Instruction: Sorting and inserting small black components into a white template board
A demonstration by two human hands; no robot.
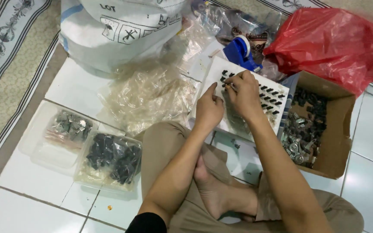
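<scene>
A white board (240,71) studded with rows of small black parts (272,97) leans on my knee in front of me. My right hand (243,94) rests on the board's upper left, fingertips pinched on one small black part at the edge. My left hand (208,108) steadies the board's left side, thumb up, fingers hidden behind it. To the right, an open cardboard box (339,129) holds several black and silvery metal parts (301,133).
A heap of clear plastic bags (150,97) lies left of the board. Two clear tubs hold bagged parts: black ones (113,157), silvery ones (67,125). A blue tape dispenser (240,52), red plastic bag (337,41) and white sack (117,30) sit behind.
</scene>
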